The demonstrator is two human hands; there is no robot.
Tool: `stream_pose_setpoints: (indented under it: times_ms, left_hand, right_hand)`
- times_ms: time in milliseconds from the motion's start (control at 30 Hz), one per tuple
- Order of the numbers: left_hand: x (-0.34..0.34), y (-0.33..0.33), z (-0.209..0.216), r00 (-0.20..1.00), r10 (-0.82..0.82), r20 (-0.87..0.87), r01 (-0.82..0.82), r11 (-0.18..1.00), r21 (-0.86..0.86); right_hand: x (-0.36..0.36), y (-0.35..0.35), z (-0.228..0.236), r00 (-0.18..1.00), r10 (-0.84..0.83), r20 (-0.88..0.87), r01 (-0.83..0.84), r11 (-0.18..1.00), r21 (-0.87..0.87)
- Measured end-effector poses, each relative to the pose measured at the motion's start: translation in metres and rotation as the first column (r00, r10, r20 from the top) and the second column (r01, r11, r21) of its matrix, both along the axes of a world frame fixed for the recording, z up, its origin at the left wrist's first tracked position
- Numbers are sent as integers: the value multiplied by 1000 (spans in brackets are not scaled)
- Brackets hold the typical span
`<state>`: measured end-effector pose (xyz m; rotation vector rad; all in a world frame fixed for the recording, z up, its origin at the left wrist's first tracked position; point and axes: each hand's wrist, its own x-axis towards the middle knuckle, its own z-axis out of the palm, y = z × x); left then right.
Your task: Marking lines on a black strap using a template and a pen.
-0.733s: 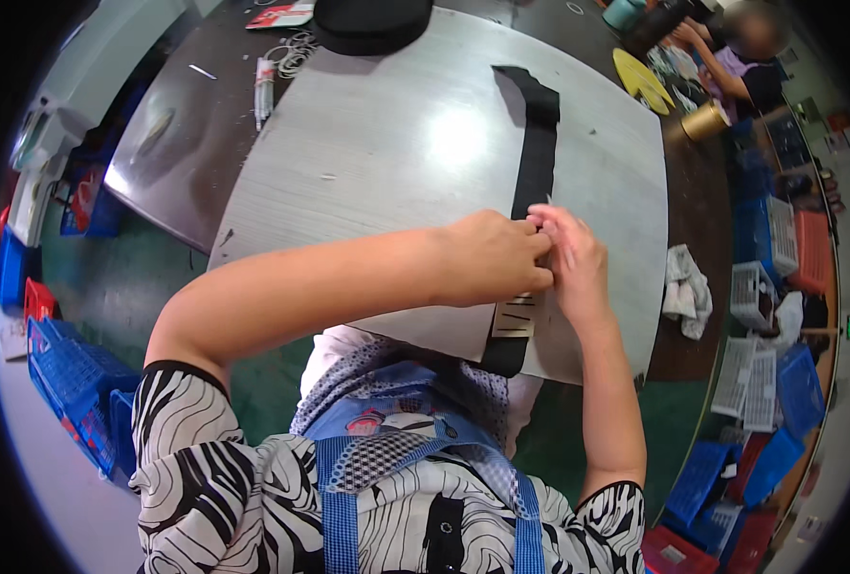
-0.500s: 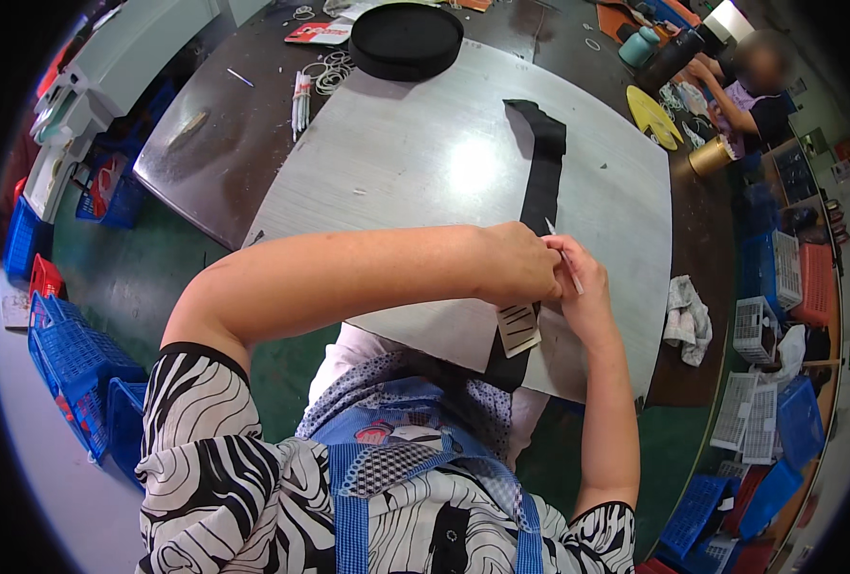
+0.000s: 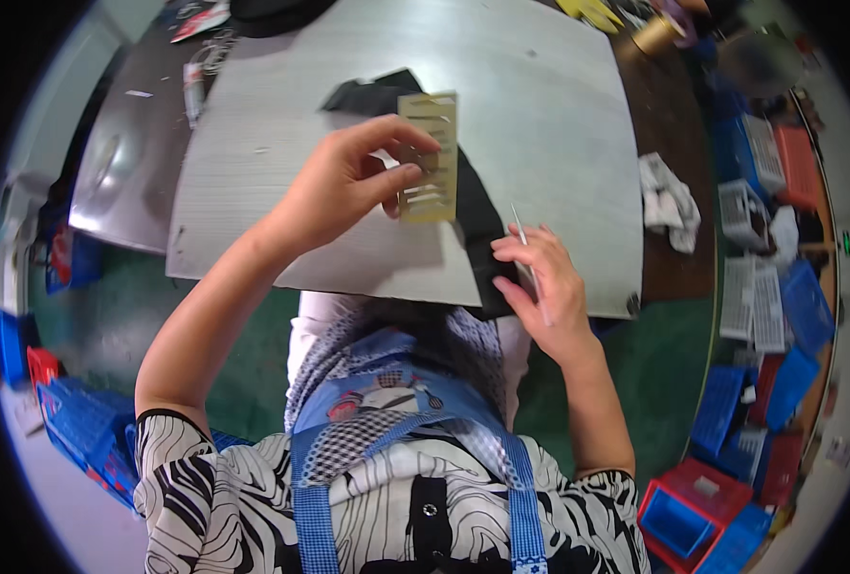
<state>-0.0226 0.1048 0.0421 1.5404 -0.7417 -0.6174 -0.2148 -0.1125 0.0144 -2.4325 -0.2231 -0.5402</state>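
Observation:
My left hand [image 3: 343,187] pinches a beige slotted template [image 3: 443,143] between thumb and fingers, holding it up over the board. Below and beside it a long black fabric strip [image 3: 487,215] runs across the board to the near edge, its far end folded to the left. In my right hand [image 3: 554,287] is a slim white pen [image 3: 518,222], tilted with one end pointing away from me. The right fingertips are at the strip's right edge near the front; whether they press on it I cannot tell.
The pale board [image 3: 253,201] lies on a dark table [image 3: 678,115]. A crumpled white cloth [image 3: 669,201] is at the right. A round black object [image 3: 276,11], white pens [image 3: 193,91] and a gold spool [image 3: 656,36] stand farther off. Blue baskets [image 3: 85,421] flank the table.
My left hand has lifted the slotted template off the strip and moved it left and away from me. My right hand has separated from it, keeping the pen. The view has shifted.

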Motion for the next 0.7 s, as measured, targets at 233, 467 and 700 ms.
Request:
stream_pose_setpoints:
  times_ms: [233, 467, 700]
  left_hand:
    - [-22, -42, -25, 652, -132, 747, 15, 987, 161]
    - [-53, -40, -32, 601, -99, 793, -90, 978, 190]
    - [-58, -38, -29, 620, -144, 772, -112, 956, 269]
  right_hand:
    - [-21, 9, -12, 988, -118, 103, 121, 992, -32]
    - [-25, 12, -16, 981, -159, 114, 159, 987, 9]
    - [-25, 11, -15, 986, -124, 107, 126, 992, -8]
